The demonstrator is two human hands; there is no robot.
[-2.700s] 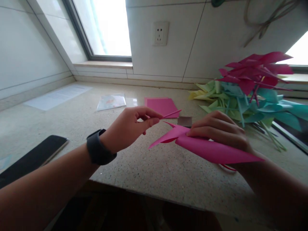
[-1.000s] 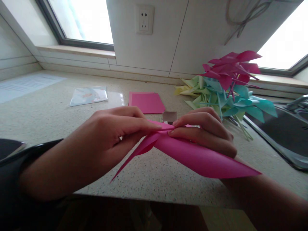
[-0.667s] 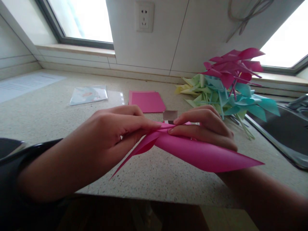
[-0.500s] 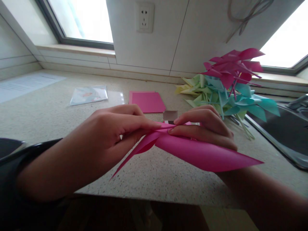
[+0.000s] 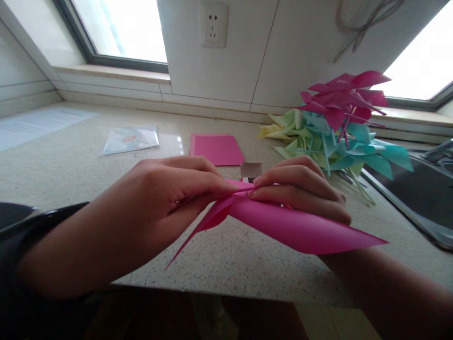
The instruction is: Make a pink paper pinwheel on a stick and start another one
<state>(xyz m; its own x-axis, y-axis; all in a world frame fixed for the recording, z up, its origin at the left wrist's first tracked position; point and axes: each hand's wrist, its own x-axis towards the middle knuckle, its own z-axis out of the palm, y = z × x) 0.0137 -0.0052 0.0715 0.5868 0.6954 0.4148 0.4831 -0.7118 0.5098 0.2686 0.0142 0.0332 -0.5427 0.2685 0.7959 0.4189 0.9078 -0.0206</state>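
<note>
Fingertips of both hands meet at the centre of a pink paper pinwheel (image 5: 283, 226), held just above the speckled counter (image 5: 230, 259). The left hand (image 5: 159, 208) has its fingers (image 5: 212, 184) pressed together on the pink folds at the hub. The right hand (image 5: 300, 191), at 3 o'clock from it, has its fingers (image 5: 269, 178) clamped on the same spot from the other side.

One long pointed blade sweeps out toward 4 o'clock under the right wrist. A narrower one points down toward 7 o'clock.

The paper looks thin, smooth and matte, curved rather than creased along the blades. My guess is that a hard pinch could crush that curve, or the gathered tips could slip apart at the hub if either grip loosens.

At 12 o'clock from the hands lies a small grey card (image 5: 251, 169); beyond it a flat stack of pink sheets (image 5: 216, 149), and at 10 o'clock a clear plastic sleeve (image 5: 130, 140). At 2 o'clock a heap of finished pinwheels (image 5: 336, 127) in yellow, teal and pink rests on thin sticks, beside a dark sink (image 5: 417, 193).
</note>
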